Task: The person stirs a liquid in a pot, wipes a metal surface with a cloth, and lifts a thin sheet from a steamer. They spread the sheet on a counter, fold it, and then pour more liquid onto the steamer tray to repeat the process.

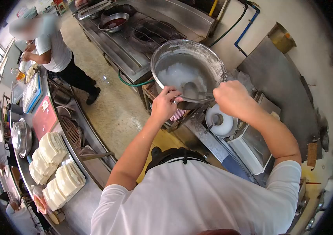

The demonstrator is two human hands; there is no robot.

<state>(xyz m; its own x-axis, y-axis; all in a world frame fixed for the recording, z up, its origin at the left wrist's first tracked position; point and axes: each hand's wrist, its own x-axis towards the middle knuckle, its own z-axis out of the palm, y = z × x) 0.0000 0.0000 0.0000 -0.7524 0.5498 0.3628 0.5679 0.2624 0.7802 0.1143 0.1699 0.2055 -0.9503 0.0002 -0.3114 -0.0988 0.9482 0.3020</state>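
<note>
In front of me is a large round steel pot (158, 58), its inner wall smeared with white residue. Inside it lies a cloudy white mixture (174, 74). My left hand (166, 105) is closed on the near rim, fingers hooked over the edge. A metal ladle (191, 91) rests in the mixture, its bowl towards the near side. Its handle runs to my right hand (232, 98), a fist at the right rim. Below the right forearm stands a white round container (226, 127) with a second ladle (216, 120) in it.
A metal stove counter (123, 51) holds a bowl of dark red liquid (113, 23). On the left, stacks of white sheets (62, 186) sit on a steel table (86, 196), beside a pink board (45, 119). A person (55, 43) stands beyond it. A green hose (131, 84) hangs nearby.
</note>
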